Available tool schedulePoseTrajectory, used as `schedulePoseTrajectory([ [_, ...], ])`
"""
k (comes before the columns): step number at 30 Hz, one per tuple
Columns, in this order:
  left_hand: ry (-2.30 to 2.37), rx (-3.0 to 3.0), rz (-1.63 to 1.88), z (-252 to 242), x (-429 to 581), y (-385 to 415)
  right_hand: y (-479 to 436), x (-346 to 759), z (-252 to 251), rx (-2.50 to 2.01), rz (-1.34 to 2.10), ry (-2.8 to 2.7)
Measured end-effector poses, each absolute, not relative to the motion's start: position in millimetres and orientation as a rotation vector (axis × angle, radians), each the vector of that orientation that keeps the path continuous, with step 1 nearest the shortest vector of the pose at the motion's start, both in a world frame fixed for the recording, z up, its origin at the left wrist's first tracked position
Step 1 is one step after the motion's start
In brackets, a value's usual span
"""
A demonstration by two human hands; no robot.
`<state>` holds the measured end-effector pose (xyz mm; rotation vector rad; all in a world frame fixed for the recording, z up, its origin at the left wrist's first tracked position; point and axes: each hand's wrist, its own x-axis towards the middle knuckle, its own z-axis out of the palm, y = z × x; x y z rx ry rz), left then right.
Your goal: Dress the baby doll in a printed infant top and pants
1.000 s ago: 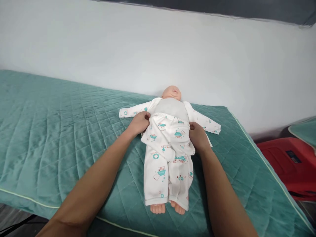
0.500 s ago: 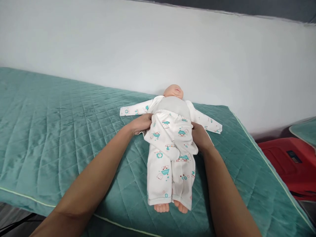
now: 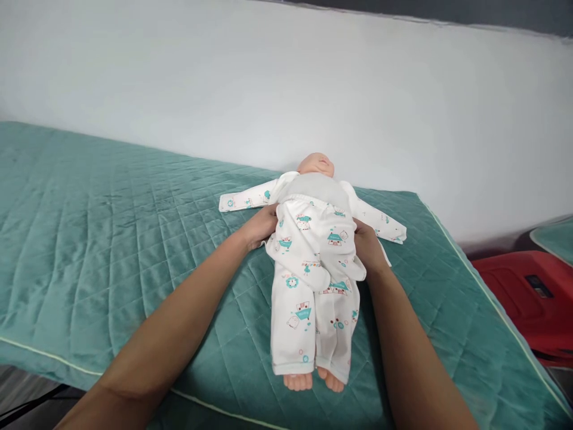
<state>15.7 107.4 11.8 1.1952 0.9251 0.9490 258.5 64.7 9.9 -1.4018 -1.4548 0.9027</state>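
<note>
A baby doll lies on its back, head toward the wall, its bare feet sticking out of white printed baby trousers. The trousers reach up to the waist over a grey torso. A matching long-sleeved top covers the arms, which are spread sideways; part of its cloth hangs beside the hips. My left hand is closed at the left side of the trousers, near the waistband. On the opposite side, my right hand is closed on the trousers at the hip. The fingertips of both hands are hidden by cloth.
A green quilted cover with light piping lies under the doll. The white wall rises directly behind the head. A red plastic object stands beyond the right edge.
The doll and both hands appear slightly farther right in the view. The hands stay at the sides of the trousers, and the cloth has shifted only a little.
</note>
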Motion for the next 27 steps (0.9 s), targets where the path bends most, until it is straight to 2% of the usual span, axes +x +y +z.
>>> schedulePoseTrajectory([
  [18,0.939,1.225,0.980,13.7,18.4,102.3,61.3,255.4,17.7,-1.466,0.846,-1.505],
  [27,0.919,1.238,1.013,13.6,20.1,102.1,66.1,255.9,16.5,-1.821,0.693,-1.408],
])
